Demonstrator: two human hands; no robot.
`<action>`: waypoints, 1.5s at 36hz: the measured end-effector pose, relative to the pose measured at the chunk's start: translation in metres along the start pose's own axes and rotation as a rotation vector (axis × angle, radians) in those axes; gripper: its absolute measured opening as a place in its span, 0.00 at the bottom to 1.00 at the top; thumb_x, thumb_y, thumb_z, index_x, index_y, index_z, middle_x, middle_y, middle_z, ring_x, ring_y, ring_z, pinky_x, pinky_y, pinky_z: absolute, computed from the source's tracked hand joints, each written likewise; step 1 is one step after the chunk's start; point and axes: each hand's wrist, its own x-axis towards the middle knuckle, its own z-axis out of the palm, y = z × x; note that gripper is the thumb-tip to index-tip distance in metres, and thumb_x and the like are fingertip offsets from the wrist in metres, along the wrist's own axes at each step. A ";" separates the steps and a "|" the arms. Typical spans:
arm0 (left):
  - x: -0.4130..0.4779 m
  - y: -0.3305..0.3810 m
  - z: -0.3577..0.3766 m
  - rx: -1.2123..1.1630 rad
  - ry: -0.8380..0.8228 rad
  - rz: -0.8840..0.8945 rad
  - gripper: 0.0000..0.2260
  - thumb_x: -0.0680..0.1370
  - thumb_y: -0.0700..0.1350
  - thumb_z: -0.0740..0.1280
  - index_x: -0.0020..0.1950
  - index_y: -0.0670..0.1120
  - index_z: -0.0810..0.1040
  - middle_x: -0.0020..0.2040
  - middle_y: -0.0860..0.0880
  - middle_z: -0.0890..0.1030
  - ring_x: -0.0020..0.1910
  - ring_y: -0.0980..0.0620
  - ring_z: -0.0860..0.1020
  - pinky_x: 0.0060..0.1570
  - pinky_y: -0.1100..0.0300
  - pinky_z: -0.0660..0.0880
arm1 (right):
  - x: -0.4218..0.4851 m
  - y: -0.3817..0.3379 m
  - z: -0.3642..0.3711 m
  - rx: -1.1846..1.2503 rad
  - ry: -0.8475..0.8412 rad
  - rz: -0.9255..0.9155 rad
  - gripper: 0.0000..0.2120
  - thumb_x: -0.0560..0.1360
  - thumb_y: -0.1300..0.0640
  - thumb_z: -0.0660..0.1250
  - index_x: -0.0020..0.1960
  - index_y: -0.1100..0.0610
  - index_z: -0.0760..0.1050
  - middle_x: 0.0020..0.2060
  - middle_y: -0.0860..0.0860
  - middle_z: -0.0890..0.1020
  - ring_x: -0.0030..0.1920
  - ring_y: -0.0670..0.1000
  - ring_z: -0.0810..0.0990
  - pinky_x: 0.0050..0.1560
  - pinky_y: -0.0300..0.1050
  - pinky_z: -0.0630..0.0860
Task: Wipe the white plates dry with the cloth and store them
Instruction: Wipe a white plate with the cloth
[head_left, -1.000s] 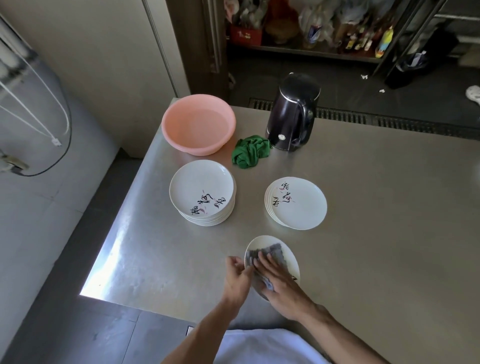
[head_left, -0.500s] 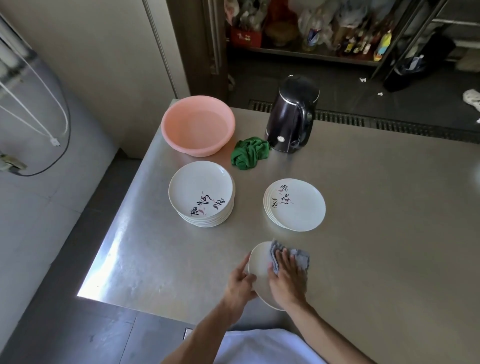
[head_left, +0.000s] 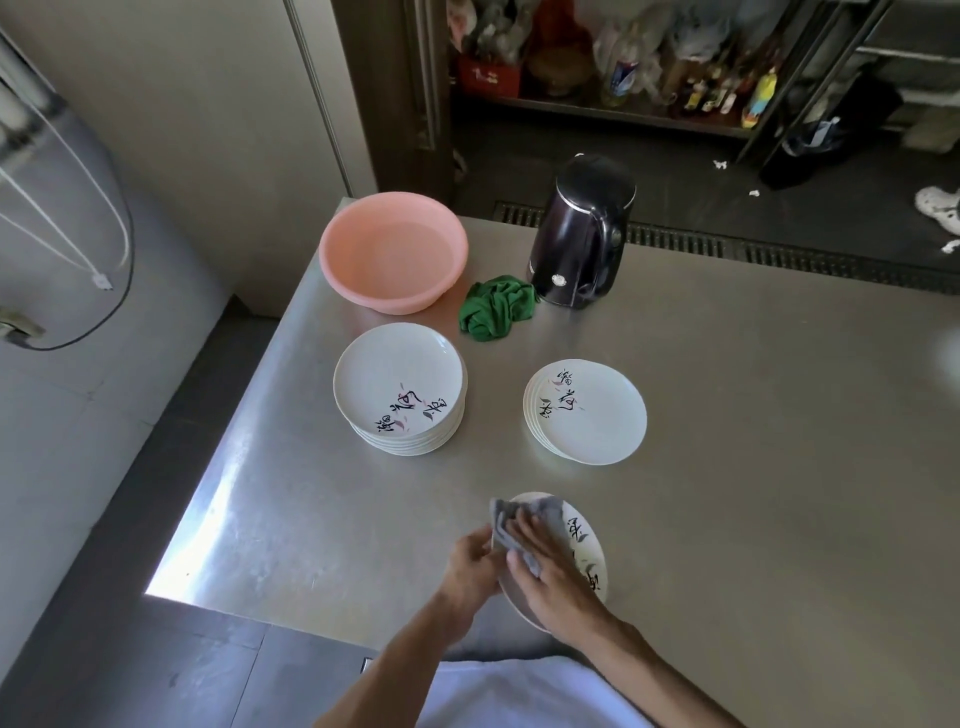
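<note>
one plate (head_left: 589, 545), rim clamped in left grip (head_left: 470, 564); right grip (head_left: 550, 577) flat, uncurled, presses cloth (head_left: 550, 512) on its face.

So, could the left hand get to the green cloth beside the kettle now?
Probably yes, once freed. The left hand grips the plate, so it must let go first. The green cloth lies beside the kettle, and the gap between the taller stack and the lower stack leaves a path.
</note>
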 end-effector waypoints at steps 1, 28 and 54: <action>-0.001 -0.001 0.000 0.020 0.005 0.002 0.12 0.82 0.30 0.60 0.58 0.37 0.81 0.46 0.42 0.83 0.46 0.46 0.81 0.48 0.52 0.78 | -0.003 0.001 0.001 -0.003 -0.015 -0.061 0.24 0.85 0.51 0.55 0.80 0.50 0.57 0.78 0.39 0.51 0.78 0.38 0.44 0.77 0.36 0.40; -0.006 -0.004 -0.005 -0.047 -0.025 -0.036 0.19 0.76 0.34 0.64 0.64 0.48 0.82 0.56 0.42 0.86 0.54 0.44 0.84 0.58 0.41 0.80 | 0.006 -0.007 0.001 0.130 -0.093 0.125 0.24 0.85 0.45 0.50 0.80 0.43 0.51 0.81 0.42 0.48 0.79 0.41 0.41 0.79 0.43 0.42; -0.007 -0.005 -0.009 -0.018 -0.079 -0.017 0.13 0.77 0.32 0.67 0.60 0.38 0.81 0.51 0.40 0.85 0.47 0.48 0.84 0.48 0.51 0.82 | -0.012 -0.015 -0.006 0.155 -0.063 0.085 0.18 0.85 0.44 0.52 0.71 0.27 0.54 0.74 0.26 0.50 0.76 0.32 0.43 0.69 0.24 0.39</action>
